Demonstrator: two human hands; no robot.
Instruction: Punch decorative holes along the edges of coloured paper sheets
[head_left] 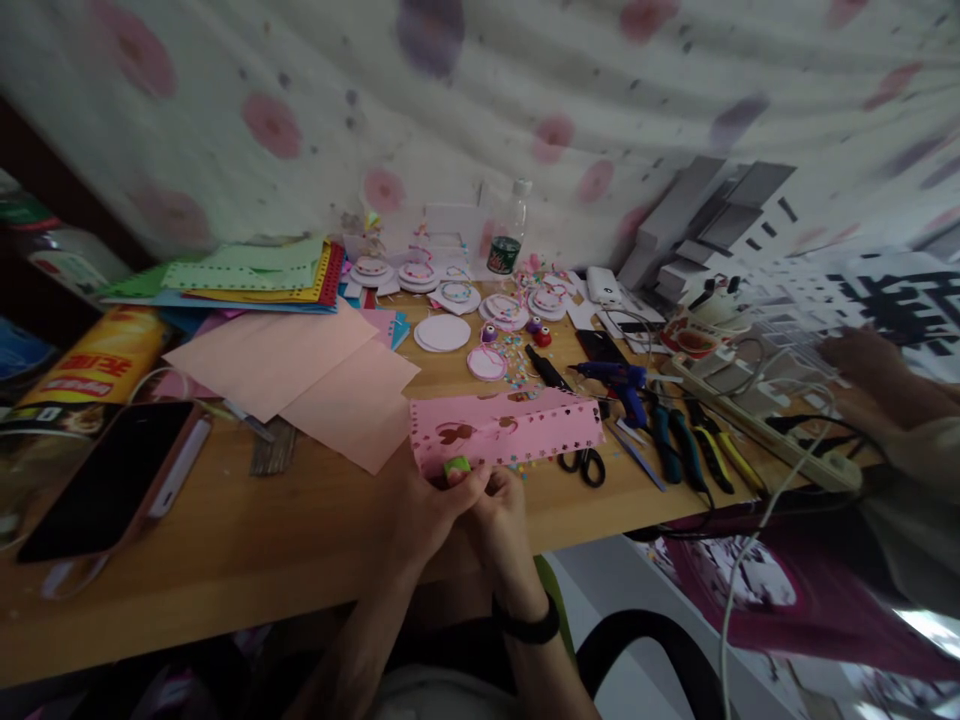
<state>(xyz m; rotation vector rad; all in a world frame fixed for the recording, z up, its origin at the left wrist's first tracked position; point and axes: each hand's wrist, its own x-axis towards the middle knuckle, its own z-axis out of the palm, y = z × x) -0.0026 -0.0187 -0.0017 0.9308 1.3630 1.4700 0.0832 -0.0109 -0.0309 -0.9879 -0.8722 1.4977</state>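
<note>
A pink paper strip with punched heart borders and cut-out shapes lies at the front of the wooden table. Both my hands meet at its near edge. My left hand and my right hand are closed together around a small green punch pressed onto the strip's lower edge. A black band circles my right wrist.
Pink sheets, stacked coloured paper, a phone, a chips can, round paper pieces, scissors, a blue glue gun, pliers, a bottle. Another person's hand rests at the right, by a power strip.
</note>
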